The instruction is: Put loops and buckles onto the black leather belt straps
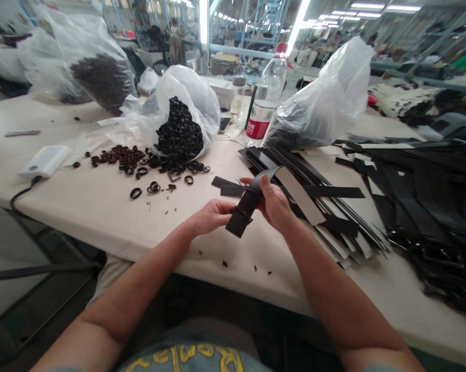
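Observation:
A black belt strap (251,200) is held up over the near part of the table, its short end tilted down toward me. My right hand (275,202) is closed round the strap, thumb on top, while the rest of the strap bends back and shows a pale underside. A thin dark band, perhaps a belt loop (242,213), crosses the strap near its end. At that band my left hand (214,216) pinches the strap's left edge; its fingertips are partly hidden. More black straps (314,178) lie stacked just beyond my right hand.
Black loops (181,129) spill from a white plastic bag (202,88), beside small brown pieces (120,155). A water bottle (262,111), a glass jar (237,98) and another bag (326,98) stand behind. Belts with buckles (430,248) are heaped right; a white box (45,161) with a cable lies left.

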### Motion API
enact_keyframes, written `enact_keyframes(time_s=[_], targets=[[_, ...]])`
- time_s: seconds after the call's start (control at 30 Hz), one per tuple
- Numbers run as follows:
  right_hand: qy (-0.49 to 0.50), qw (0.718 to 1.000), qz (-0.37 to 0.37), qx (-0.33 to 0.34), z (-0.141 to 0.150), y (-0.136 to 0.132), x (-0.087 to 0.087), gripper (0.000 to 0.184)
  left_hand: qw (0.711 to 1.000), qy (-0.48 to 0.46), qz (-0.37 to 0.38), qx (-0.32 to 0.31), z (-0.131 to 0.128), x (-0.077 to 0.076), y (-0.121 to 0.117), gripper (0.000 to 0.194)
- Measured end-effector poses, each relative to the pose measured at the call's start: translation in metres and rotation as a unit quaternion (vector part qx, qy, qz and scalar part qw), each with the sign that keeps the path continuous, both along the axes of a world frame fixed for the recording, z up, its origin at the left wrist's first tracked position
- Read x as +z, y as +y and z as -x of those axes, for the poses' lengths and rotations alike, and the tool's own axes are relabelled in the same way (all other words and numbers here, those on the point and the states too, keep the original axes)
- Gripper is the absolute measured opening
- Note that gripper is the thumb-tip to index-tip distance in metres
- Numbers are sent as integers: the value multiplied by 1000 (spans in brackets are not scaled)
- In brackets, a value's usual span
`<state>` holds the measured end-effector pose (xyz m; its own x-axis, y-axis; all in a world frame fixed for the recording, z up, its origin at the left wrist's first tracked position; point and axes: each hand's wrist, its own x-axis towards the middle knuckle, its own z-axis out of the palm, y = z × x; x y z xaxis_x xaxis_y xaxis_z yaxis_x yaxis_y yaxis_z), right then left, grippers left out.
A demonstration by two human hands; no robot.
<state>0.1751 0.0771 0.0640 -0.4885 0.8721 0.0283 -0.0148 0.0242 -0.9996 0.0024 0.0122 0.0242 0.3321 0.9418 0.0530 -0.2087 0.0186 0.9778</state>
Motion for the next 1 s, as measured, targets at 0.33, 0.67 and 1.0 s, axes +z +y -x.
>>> enact_keyframes(time_s=[0.33,0.67,1.0], targets=[[7,982,-27,189,6,7,-19,45,972,-105,10,210,1,-9,14,26],[69,996,-46,35,25,-10,-30,42,973,-38,-22,226,-9,-10,13,35],[79,995,-55,-32,27,-21,-32,36,975,-21,-55,216,-17,-10,11,37]])
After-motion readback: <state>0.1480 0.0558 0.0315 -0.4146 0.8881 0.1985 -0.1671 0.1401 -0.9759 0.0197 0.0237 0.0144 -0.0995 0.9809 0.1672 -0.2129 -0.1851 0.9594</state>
